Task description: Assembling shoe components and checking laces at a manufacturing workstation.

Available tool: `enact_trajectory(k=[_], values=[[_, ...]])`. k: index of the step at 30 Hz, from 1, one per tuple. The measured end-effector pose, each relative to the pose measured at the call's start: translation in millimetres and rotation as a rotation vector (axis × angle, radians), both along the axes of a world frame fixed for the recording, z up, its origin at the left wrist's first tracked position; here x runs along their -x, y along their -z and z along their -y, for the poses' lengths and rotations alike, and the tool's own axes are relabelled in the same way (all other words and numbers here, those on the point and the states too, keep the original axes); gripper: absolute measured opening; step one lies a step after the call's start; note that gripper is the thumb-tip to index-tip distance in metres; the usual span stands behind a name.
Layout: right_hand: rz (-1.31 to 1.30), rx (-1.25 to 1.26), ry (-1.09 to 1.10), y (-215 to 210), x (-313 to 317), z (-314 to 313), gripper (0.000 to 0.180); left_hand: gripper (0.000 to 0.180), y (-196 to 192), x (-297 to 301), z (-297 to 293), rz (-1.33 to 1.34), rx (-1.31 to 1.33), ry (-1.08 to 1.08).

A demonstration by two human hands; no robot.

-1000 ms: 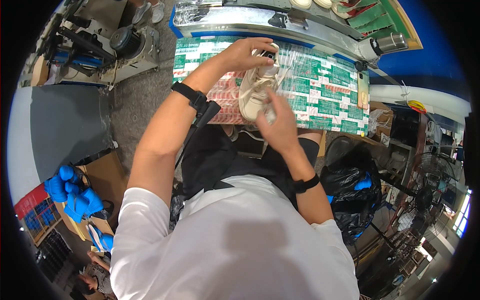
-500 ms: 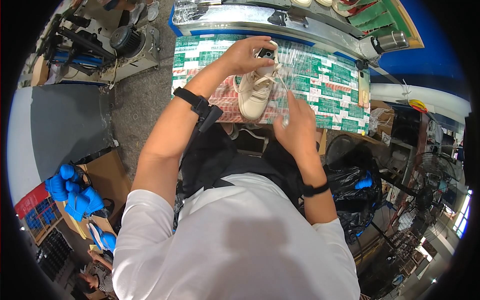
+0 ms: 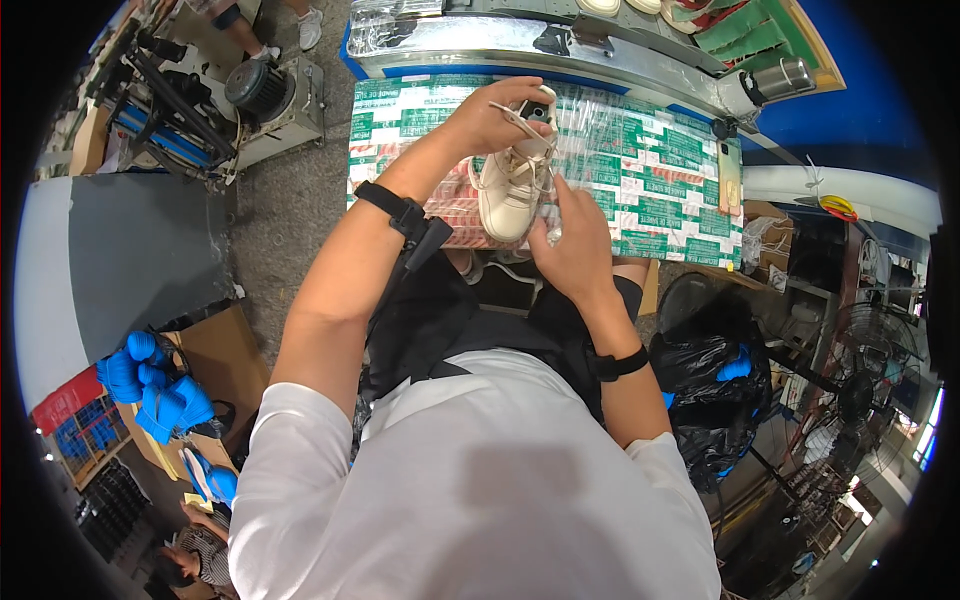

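A cream lace-up sneaker (image 3: 507, 208) stands on the table, toe toward me, with its dark insole showing at the collar. My left hand (image 3: 500, 115) grips the sneaker's collar and tongue at the far end, thumb on the near side. One loose cream shoelace (image 3: 515, 120) end crosses by the left fingers; more lace loops at the shoe's left side. At the shoe's right side is my right hand (image 3: 577, 243), index finger stretched toward the eyelets and thumb apart from it. Its other fingers are partly hidden. A small shiny patch shows between thumb and index; I cannot make it out.
The table top (image 3: 660, 190) is covered in green-and-white printed tape under clear film. Behind it runs a metal conveyor edge (image 3: 620, 60) with shoes beyond. A black bag (image 3: 710, 390) lies at right, a motor (image 3: 258, 88) stands at far left, and a cardboard box (image 3: 225, 360) holds blue pieces.
My right hand has moved left and closer to the shoe. The lace that stretched toward it no longer does; a lace end now lies across by my left hand, which keeps its grip.
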State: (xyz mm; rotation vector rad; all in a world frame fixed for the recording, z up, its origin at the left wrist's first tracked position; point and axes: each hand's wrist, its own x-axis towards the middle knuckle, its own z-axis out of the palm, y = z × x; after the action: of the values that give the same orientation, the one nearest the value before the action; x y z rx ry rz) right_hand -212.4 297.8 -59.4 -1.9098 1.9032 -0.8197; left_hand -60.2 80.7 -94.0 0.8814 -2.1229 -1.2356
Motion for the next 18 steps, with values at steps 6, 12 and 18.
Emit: enact_trajectory(k=[6, 12, 18], values=[[0.176, 0.030, 0.026, -8, 2, 4, 0.065, 0.052, 6, 2, -2, -0.060, 0.033, -0.036], [-0.164, -0.101, 0.036, -24, -3, -10, 0.066, 0.052, 9, -3, 1, -0.033, 0.077, -0.031], [0.109, -0.228, 0.027, -42, 8, -46, 0.066, 0.050, 9, -1, 3, -0.001, 0.075, 0.017]])
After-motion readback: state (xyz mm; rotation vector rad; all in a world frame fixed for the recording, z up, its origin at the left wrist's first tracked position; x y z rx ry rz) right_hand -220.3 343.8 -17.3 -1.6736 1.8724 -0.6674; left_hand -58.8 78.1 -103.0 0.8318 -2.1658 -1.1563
